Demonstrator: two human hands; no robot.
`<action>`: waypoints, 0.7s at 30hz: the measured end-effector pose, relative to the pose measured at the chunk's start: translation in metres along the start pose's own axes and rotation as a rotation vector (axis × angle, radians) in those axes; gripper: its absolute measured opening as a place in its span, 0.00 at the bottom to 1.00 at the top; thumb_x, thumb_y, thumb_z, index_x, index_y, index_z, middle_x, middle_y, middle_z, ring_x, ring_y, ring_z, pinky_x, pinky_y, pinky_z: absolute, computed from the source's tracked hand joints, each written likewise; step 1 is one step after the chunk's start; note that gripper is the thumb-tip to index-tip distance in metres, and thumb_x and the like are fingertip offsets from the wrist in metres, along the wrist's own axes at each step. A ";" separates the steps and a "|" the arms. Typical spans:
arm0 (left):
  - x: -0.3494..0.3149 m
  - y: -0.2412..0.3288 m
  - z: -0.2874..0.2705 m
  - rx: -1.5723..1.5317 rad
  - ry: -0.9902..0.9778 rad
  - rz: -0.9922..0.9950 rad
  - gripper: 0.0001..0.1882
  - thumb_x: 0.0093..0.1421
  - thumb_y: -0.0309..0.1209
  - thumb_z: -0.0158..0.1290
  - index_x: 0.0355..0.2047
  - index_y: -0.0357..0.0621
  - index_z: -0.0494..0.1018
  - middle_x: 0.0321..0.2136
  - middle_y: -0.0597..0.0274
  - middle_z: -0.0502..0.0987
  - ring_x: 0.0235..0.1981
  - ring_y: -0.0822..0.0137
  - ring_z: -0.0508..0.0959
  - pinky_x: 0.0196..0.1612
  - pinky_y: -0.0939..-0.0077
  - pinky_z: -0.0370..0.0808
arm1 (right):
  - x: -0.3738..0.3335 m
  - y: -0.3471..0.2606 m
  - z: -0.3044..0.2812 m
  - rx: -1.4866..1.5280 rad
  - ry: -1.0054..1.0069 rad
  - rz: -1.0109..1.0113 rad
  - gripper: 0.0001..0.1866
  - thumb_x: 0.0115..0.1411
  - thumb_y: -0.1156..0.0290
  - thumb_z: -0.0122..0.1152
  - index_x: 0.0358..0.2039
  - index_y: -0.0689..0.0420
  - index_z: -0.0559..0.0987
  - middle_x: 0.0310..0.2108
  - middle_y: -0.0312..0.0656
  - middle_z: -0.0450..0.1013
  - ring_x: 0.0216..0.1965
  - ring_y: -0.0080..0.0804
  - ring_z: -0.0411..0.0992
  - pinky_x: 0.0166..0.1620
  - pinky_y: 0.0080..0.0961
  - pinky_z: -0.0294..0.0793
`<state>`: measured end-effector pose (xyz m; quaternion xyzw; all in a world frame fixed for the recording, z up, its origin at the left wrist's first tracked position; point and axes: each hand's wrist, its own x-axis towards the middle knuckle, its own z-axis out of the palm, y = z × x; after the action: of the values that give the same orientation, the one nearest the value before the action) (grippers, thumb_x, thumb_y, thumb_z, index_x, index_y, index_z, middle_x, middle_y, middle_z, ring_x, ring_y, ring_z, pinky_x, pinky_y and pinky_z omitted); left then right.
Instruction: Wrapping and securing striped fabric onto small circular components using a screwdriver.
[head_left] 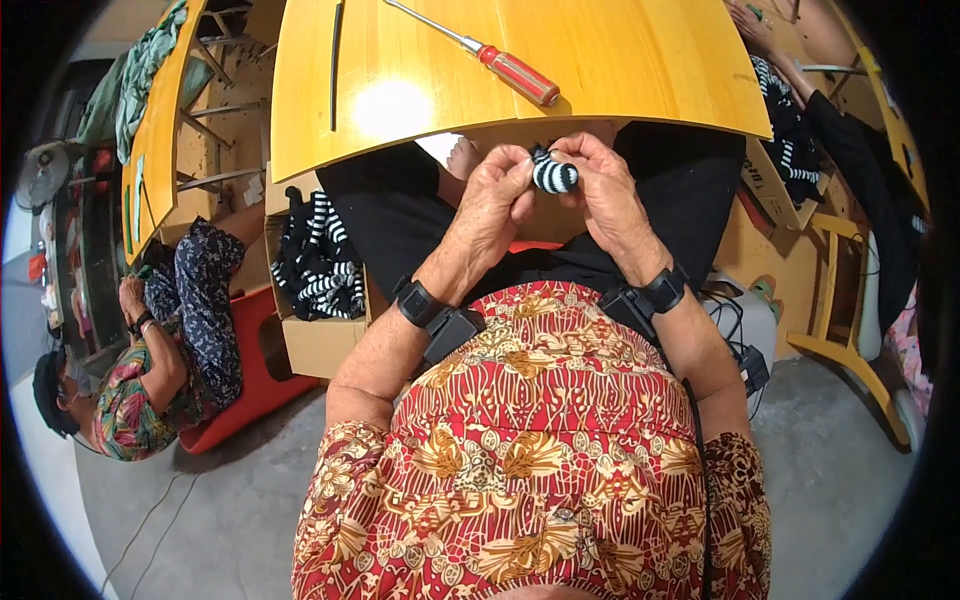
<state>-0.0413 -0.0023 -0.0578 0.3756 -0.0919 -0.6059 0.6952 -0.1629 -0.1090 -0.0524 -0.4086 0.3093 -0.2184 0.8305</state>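
Note:
Between my two hands, just off the near edge of the table, is a small bunched black-and-white striped knit piece [555, 174]. Its rounded end points toward me; whether it is a sock, a glove or something else I cannot tell. My left hand [494, 190] pinches it from the left with thumb and fingers. On the other side, my right hand [608, 192] is closed on it too. A screwdriver [518, 76] with a red handle lies on the wooden table [620, 60], beyond my hands. A thin black strip [336, 65] rests farther left on that table.
Left of my legs stands a cardboard box [325, 340] heaped with striped knit pieces [322, 262]. Another box [775, 185] of them is at the right. One person [140, 390] sits at the left on a red chair [235, 400]; a co-worker's dark sleeve [850, 150] shows at right.

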 end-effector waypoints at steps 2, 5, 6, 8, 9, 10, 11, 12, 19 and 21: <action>-0.002 -0.001 0.004 0.032 0.028 -0.026 0.07 0.62 0.30 0.54 0.36 0.45 0.68 0.22 0.73 0.67 0.16 0.81 0.63 0.20 0.89 0.59 | 0.002 0.005 -0.006 0.040 0.013 0.030 0.04 0.62 0.71 0.57 0.34 0.56 0.75 0.26 0.29 0.73 0.23 0.12 0.66 0.24 0.11 0.64; 0.000 0.002 0.003 0.138 0.048 -0.006 0.08 0.61 0.30 0.56 0.37 0.45 0.68 0.22 0.74 0.67 0.17 0.82 0.64 0.20 0.90 0.60 | 0.005 0.005 -0.008 0.034 0.046 0.072 0.05 0.61 0.69 0.58 0.34 0.56 0.75 0.26 0.29 0.72 0.24 0.12 0.66 0.25 0.11 0.64; 0.000 0.002 0.003 0.207 0.039 0.033 0.09 0.61 0.30 0.56 0.38 0.44 0.68 0.22 0.74 0.68 0.18 0.82 0.64 0.20 0.90 0.61 | 0.003 0.000 -0.005 -0.031 0.042 0.045 0.06 0.61 0.68 0.58 0.35 0.56 0.76 0.26 0.29 0.72 0.24 0.12 0.67 0.25 0.11 0.64; -0.001 0.004 0.002 0.272 0.106 0.064 0.09 0.60 0.29 0.57 0.38 0.43 0.69 0.23 0.73 0.69 0.18 0.82 0.65 0.21 0.91 0.62 | 0.002 -0.002 -0.003 -0.096 0.035 0.019 0.07 0.60 0.67 0.58 0.35 0.56 0.76 0.26 0.29 0.72 0.25 0.12 0.67 0.26 0.11 0.64; 0.000 0.005 0.002 0.337 0.170 0.095 0.10 0.59 0.29 0.58 0.38 0.43 0.69 0.24 0.73 0.69 0.19 0.83 0.66 0.21 0.91 0.63 | 0.002 -0.002 -0.002 -0.143 0.009 -0.018 0.07 0.61 0.67 0.58 0.35 0.56 0.76 0.26 0.29 0.72 0.25 0.12 0.67 0.26 0.11 0.63; 0.000 0.006 0.004 0.338 0.170 0.098 0.10 0.59 0.29 0.58 0.38 0.43 0.69 0.24 0.73 0.69 0.19 0.83 0.66 0.21 0.91 0.63 | 0.002 -0.003 -0.001 -0.189 -0.016 -0.055 0.07 0.61 0.67 0.58 0.35 0.56 0.76 0.26 0.29 0.72 0.24 0.12 0.66 0.26 0.11 0.63; 0.001 0.006 0.007 0.352 0.183 0.153 0.10 0.59 0.28 0.58 0.38 0.42 0.69 0.24 0.72 0.70 0.20 0.83 0.66 0.22 0.91 0.64 | 0.001 -0.004 0.000 -0.190 -0.018 -0.059 0.07 0.61 0.67 0.58 0.35 0.56 0.76 0.26 0.29 0.72 0.24 0.12 0.66 0.26 0.11 0.63; 0.002 0.008 0.010 0.366 0.196 0.209 0.10 0.59 0.28 0.58 0.38 0.41 0.70 0.25 0.71 0.71 0.21 0.82 0.67 0.23 0.91 0.65 | 0.001 -0.007 0.002 -0.172 -0.008 -0.055 0.07 0.61 0.68 0.58 0.35 0.56 0.76 0.25 0.29 0.72 0.24 0.12 0.66 0.26 0.11 0.63; -0.003 0.015 0.009 0.115 0.129 -0.085 0.08 0.61 0.27 0.55 0.39 0.38 0.73 0.29 0.68 0.75 0.24 0.80 0.71 0.28 0.89 0.70 | -0.005 -0.013 0.009 -0.272 0.044 -0.138 0.05 0.61 0.70 0.57 0.34 0.57 0.75 0.24 0.27 0.70 0.23 0.10 0.64 0.26 0.10 0.62; -0.005 0.016 0.005 0.094 0.108 -0.102 0.07 0.61 0.27 0.55 0.39 0.39 0.73 0.30 0.69 0.75 0.23 0.80 0.71 0.29 0.89 0.71 | -0.002 -0.005 0.006 -0.258 0.029 -0.151 0.04 0.61 0.71 0.57 0.34 0.57 0.75 0.24 0.28 0.71 0.24 0.10 0.65 0.26 0.09 0.61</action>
<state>-0.0331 0.0003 -0.0421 0.4441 -0.0634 -0.6143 0.6492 -0.1607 -0.1079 -0.0447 -0.5310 0.3152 -0.2447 0.7475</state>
